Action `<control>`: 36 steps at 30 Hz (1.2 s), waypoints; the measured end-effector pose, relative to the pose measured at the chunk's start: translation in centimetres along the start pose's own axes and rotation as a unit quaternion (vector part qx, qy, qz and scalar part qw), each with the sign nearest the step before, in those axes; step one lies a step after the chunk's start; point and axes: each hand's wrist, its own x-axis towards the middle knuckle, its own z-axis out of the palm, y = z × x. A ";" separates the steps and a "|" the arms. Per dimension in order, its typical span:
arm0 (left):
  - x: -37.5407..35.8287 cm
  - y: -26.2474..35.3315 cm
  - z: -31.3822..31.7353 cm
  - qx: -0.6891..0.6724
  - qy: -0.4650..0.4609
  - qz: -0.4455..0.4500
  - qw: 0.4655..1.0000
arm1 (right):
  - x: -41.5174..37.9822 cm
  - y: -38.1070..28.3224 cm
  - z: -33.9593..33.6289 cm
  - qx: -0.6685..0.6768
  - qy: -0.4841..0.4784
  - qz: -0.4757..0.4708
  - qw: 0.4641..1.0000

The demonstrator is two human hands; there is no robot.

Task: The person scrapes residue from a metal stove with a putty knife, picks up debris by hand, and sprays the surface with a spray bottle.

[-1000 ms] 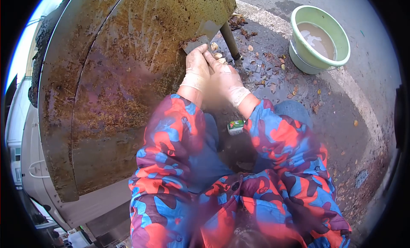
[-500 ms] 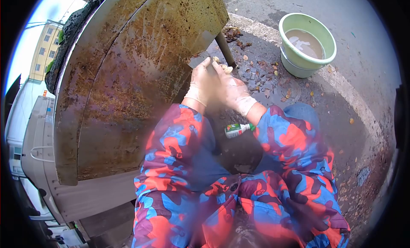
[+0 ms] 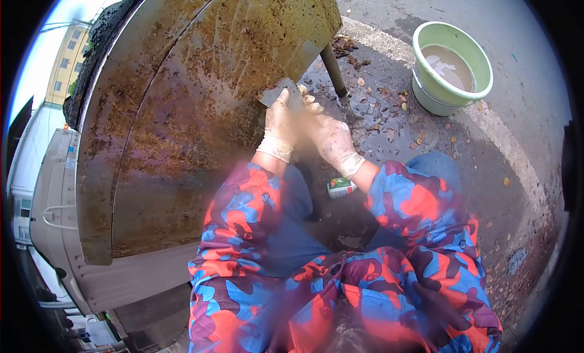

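Observation:
Thin pale gloves, smeared with dirt, cover both hands. My left hand (image 3: 280, 127) is closed on a flat grey scraper blade (image 3: 281, 93), its thumb along the near face. Against it from the right, my right hand (image 3: 333, 143) has its fingers curled in at the same piece; a blur hides where the two hands meet. The blade's edge lies at or very near a rusty, dirt-caked metal panel (image 3: 201, 91), tilted up on the left. Whether it touches cannot be seen.
A light green bucket (image 3: 421, 88) of murky water stands at the upper right. Below my right wrist lies a green-and-white bottle (image 3: 340, 187). A metal leg (image 3: 333, 70) supports the panel. Wet leaves (image 3: 389, 103) litter the ground near a pale painted line (image 3: 499, 131).
My hands have shifted slightly, and more of the grey blade shows above the left thumb. The panel and bucket sit a little further right in view as the camera turned.

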 end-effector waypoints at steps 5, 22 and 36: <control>0.7 0.3 1.1 0.048 0.099 0.051 0.993 | 0.5 -0.8 1.0 0.070 0.089 -0.032 0.993; 4.9 3.8 4.8 0.110 0.069 0.110 0.985 | 6.4 -3.1 0.0 0.203 0.120 0.080 0.969; -1.3 -1.2 1.0 0.095 -0.021 0.086 0.992 | 0.5 -3.4 -1.9 0.106 -0.001 0.040 0.994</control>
